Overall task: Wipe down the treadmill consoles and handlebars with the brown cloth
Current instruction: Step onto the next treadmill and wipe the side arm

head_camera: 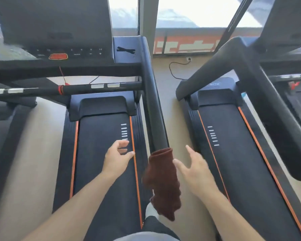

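The brown cloth [162,181] hangs draped over the near end of a black side handlebar [153,105] of the left treadmill. My left hand [117,157] hovers to the cloth's left over the belt, fingers loosely curled and holding nothing. My right hand [195,169] is just right of the cloth with fingers spread, apart from it. The console [59,32] with a red stop button [58,56] stands at the upper left above a front crossbar [94,87].
A second treadmill [241,153] lies to the right, its thick handlebar [268,101] slanting across. A third machine shows at the left edge. A cable [174,70] runs on the floor to a wall socket. Windows fill the far wall. My shoe [150,210] is below the cloth.
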